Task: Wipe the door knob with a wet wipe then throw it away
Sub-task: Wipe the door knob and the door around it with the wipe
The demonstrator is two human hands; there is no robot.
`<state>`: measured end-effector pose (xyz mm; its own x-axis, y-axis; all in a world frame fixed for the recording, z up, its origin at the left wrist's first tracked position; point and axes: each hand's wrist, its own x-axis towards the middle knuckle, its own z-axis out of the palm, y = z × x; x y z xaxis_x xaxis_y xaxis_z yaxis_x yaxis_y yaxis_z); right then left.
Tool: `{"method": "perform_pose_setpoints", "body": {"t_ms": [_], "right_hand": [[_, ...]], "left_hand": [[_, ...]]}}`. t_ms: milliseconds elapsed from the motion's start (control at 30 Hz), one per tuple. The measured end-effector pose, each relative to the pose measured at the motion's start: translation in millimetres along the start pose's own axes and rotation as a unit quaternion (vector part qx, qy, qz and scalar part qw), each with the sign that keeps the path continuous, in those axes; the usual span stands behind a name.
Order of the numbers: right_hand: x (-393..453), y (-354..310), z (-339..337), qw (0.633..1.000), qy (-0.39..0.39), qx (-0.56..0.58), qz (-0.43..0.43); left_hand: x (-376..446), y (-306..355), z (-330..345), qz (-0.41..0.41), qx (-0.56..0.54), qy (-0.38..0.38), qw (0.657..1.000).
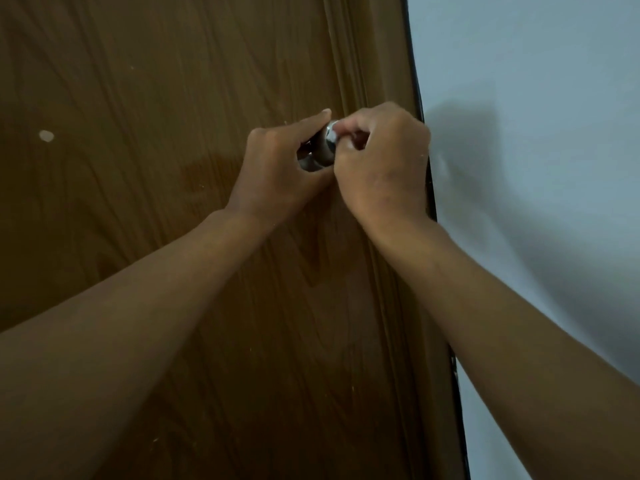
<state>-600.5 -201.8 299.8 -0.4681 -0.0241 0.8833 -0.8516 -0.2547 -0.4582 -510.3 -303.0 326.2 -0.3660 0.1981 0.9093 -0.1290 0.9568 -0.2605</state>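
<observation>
- My right hand is curled shut at the front of the door knob, its fingers bunched tight against the shiny metal face. A small pale patch shows inside the curl, which I take to be the wet wipe, though too little of it shows to be sure.
- My left hand is on the other side of the knob, thumb and fingers wrapped around the neck behind it, with the index finger stretched out straight along the top. It is closed on the knob and looks to be steadying it.
- The knob is a small silver round one, mostly covered by both hands. Only a sliver of metal shows between them.
- It sits near the right edge of a brown wood-grain door. Just beyond the door's dark edge is a plain pale wall, with the shadow of my hands on it.
- I judge the wiping to be under way. No bin is in view.
- What could go wrong: the wipe is bunched so small that bare fingertips may rub the metal, leaving smears.
- The back of the knob under my left hand could go unwiped unless that hand shifts.
- If the left hand loosens, the knob may turn with the rubbing, so the wipe would slide less over it.
</observation>
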Motion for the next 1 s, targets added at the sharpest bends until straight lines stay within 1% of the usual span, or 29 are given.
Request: {"method": "perform_pose_setpoints", "body": {"t_ms": [133,267,400,533,667,733,867,1000], "right_hand": [[-5.8,1.9,0.8,1.0,-0.023,0.01,-0.004],[2.7,-1.4,2.6,1.0,0.02,0.003,-0.006],[-5.4,3.9,0.9,0.999,-0.024,-0.011,-0.04],[2.8,3.8,0.4,1.0,0.015,-0.016,-0.021],[-2.2,3.1,1.7,0.998,-0.025,-0.009,-0.053],[-1.8,7.7,-2.0,0.999,-0.028,-0.012,-0.042],[-0.2,6.4,0.5,1.0,-0.003,-0.009,-0.023],[-4.3,8.6,-1.5,0.998,-0.035,0.041,-0.02]], "left_hand": [[-1.3,0.8,0.6,0.006,0.001,0.004,1.0],[-0.3,1.5,-1.4,0.007,-0.003,-0.004,1.0],[0.0,0.9,-1.6,0.02,-0.005,-0.001,1.0],[-0.6,1.2,-1.9,0.009,0.007,-0.004,1.0],[-0.6,1.5,-2.5,0.02,0.001,-0.004,1.0],[-0.2,1.9,-2.5,0.014,0.004,-0.009,1.0],[-0.5,2.1,-2.0,0.008,0.002,-0.013,1.0],[1.1,-1.1,-5.3,0.02,-0.008,-0.022,1.0]]}}
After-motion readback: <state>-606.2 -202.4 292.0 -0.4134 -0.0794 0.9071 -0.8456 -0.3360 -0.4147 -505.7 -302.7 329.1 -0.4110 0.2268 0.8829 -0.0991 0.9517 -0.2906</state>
